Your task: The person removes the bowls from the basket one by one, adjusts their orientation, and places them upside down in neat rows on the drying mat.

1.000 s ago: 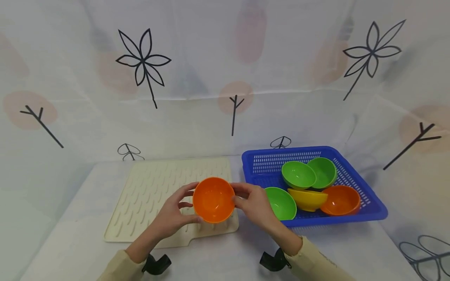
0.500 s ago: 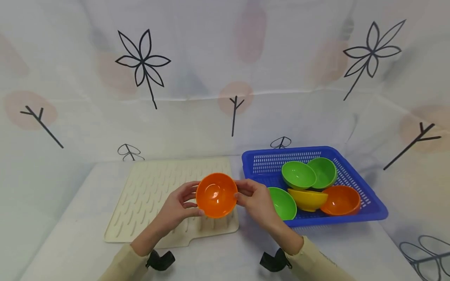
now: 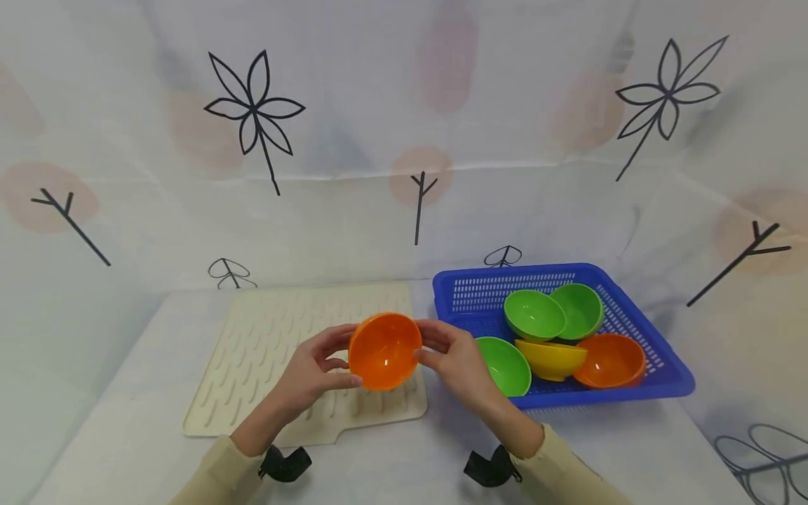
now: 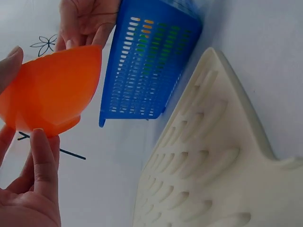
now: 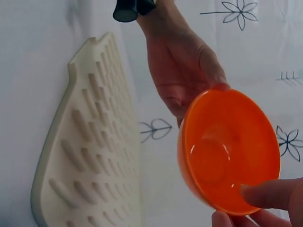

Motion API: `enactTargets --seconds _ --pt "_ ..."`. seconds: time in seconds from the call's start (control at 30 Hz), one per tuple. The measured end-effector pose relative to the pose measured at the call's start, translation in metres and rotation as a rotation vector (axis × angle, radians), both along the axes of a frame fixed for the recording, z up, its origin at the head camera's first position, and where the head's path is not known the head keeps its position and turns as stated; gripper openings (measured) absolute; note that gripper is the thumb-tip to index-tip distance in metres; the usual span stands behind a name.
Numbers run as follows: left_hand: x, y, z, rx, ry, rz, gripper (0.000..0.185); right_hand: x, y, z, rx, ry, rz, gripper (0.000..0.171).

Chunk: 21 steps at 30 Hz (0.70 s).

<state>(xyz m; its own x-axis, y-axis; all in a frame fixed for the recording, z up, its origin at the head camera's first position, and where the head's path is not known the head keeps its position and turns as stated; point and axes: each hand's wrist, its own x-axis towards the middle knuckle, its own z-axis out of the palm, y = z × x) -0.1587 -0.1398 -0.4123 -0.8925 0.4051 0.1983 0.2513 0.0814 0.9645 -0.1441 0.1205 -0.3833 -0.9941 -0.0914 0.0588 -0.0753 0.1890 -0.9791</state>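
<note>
An orange bowl is held up between both hands, above the cream drying mat, its hollow tilted toward the head camera. My left hand grips its left side, thumb at the rim and fingers under the outer wall, as the left wrist view shows. On the opposite side my right hand pinches the rim, with the thumb inside the bowl and the fingers behind the wall. The inside of the bowl looks smooth and shiny in the right wrist view.
A blue basket stands to the right on the white-covered table. In it lie green bowls, a yellow bowl and another orange bowl. A patterned white cloth hangs behind.
The orange bowl has risen slightly and turned a little between the hands, which both still hold it. The basket and its bowls stay where they were.
</note>
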Motion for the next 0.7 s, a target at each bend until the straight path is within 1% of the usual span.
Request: enactTargets --seconds 0.17,0.27,0.43,0.5,0.57,0.7 --pt "0.0000 -0.0036 0.0041 -0.049 0.084 0.025 0.068 0.0011 -0.0010 0.0029 0.070 0.009 0.008 0.045" --pt "0.0009 -0.0043 0.0063 -0.109 0.141 0.059 0.068 0.0030 -0.0011 0.0048 0.099 0.001 0.009 0.044" --pt "0.0021 -0.0023 0.0078 -0.231 0.279 0.101 0.067 0.0053 -0.0021 0.0066 0.130 -0.002 0.026 0.048" --pt "0.0024 -0.0014 0.0076 -0.263 0.332 0.101 0.066 0.0056 -0.0023 0.0064 0.135 -0.004 0.041 0.050" --pt "0.0029 -0.0004 0.0073 -0.283 0.369 0.095 0.067 0.0059 -0.0025 0.0063 0.140 -0.007 0.056 0.051" --pt "0.0046 0.0009 0.0057 -0.283 0.425 0.079 0.068 0.0069 -0.0029 0.0061 0.146 -0.018 0.092 0.054"
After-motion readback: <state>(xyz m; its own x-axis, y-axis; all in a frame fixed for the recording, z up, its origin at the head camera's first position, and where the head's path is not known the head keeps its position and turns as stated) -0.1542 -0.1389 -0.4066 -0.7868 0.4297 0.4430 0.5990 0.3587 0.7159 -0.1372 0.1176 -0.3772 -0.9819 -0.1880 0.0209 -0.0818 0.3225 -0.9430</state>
